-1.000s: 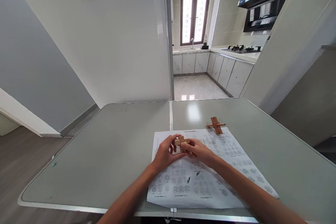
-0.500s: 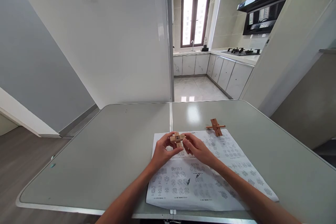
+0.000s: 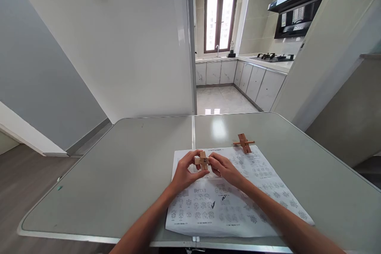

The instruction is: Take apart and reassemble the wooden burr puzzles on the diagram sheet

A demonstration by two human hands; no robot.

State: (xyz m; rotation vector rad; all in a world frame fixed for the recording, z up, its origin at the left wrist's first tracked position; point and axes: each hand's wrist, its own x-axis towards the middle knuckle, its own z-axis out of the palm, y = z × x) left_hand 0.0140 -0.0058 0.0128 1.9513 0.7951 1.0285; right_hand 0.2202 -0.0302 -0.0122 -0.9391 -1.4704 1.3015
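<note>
Between my two hands is a light wooden interlocking puzzle (image 3: 203, 161), cross-shaped, with a dark "Z"-like mark on its face. My left hand (image 3: 187, 170) grips it from the left, thumb below and fingers above. From the right, my right hand (image 3: 224, 167) pinches the end of its right arm; some of those fingertips are hidden. Under both hands lies a large white instruction sheet (image 3: 205, 228) printed with many small puzzle diagrams. A second, darker wooden cross-shaped puzzle (image 3: 244, 143) rests at the sheet's far edge, beyond my right hand.
The grey folding table (image 3: 119, 178) has a metal rim and a centre seam. A small green bit (image 3: 60, 187) lies near its left edge. Past the table, a doorway opens to a kitchen with a gas stove (image 3: 272, 57) and a window (image 3: 220, 18).
The puzzle in my hands has turned, so its marked face now points more toward me. Both hands stay on it, with slight finger shifts. The darker puzzle rests as before.
</note>
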